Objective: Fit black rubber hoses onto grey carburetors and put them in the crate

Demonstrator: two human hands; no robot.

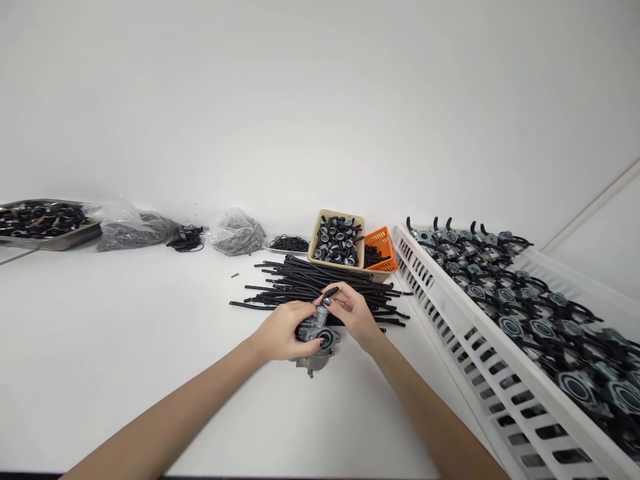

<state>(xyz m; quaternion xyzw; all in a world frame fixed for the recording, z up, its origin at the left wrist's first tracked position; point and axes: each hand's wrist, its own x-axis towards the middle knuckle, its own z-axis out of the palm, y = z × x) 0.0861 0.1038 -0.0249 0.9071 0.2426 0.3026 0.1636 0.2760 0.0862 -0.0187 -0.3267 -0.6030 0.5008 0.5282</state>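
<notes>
A die-cast metal carburetor point(320, 352) sits on the white table just in front of me, its round black-ringed port facing up. My left hand point(283, 330) grips its body from the left. My right hand point(350, 310) pinches a short black rubber hose point(330, 292) between fingertips, with the hose's lower end at the carburetor's upper metal part. Fingers hide most of that joint. Behind both hands lies a loose pile of black rubber hoses point(320, 283).
A white slatted crate point(450, 307) on the right holds rows of carburetors with black hoses. Farther back stand a beige tray point(336, 239) of black-and-metal parts, an orange basket point(384, 248), plastic bags of small parts point(236, 232), and a metal tray point(45, 223).
</notes>
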